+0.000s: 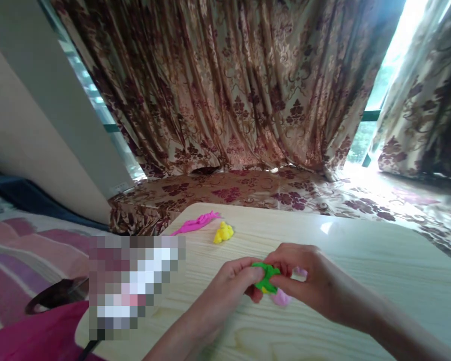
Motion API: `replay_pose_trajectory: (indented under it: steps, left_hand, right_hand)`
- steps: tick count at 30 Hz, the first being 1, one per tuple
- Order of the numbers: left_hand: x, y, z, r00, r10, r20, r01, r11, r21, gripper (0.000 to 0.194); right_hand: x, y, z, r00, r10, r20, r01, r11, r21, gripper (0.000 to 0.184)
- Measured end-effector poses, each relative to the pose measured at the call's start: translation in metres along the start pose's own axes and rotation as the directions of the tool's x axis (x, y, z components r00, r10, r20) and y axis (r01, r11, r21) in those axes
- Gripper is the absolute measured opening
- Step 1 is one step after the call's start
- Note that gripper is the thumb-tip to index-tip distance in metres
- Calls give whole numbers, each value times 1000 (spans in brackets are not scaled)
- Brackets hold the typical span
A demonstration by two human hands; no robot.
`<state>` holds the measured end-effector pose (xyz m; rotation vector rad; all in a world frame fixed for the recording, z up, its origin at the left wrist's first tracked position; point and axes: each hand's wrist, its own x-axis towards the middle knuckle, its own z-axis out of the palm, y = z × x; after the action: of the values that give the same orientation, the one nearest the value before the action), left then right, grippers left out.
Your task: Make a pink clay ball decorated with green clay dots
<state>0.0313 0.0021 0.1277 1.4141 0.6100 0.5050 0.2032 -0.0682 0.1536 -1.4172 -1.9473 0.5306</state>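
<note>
Between both hands, above the table, is a lump of green modelling clay point(266, 276) with a bit of yellow at its lower edge. My left hand point(238, 278) grips its left side, the thumb pressed on top. The fingers of my right hand point(298, 268) pinch the right side. Pale pink clay point(281, 298) shows just below and behind the green piece, partly hidden by my right hand. Farther back on the table lie a yellow clay lump point(223, 232) and a long strip of bright pink clay point(197, 222).
The pale wooden table point(361, 271) has rounded corners. A pixelated patch point(135, 286) covers something at its left edge, with a dark cable point(88, 349) below. Beyond the table are a floral-covered ledge point(244, 193) and a patterned curtain point(229, 85). Striped bedding point(33, 245) lies at left.
</note>
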Motion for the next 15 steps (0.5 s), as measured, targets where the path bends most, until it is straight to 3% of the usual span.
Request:
replay_pose_trajectory:
  steps: [3,7,11,15]
  left_hand:
    - [14,4,23,994,-42,102,41,999,15,26]
    - [28,8,46,991,-38,124,12,980,200,23]
    - [37,6,63,998,39,52,-55,938,342,21]
    - [39,8,58,991,124,-53,-83,871,484,17]
  right_hand:
    - [-20,13,-9,996,74,-48,-68,992,109,17]
    - [-40,36,-9,956,211,-205,-152,951,269,15]
    - [-47,49,-5,903,217,-371,-143,966,217,15]
    - [-47,57,-13,897,208,-391,-157,975,158,15]
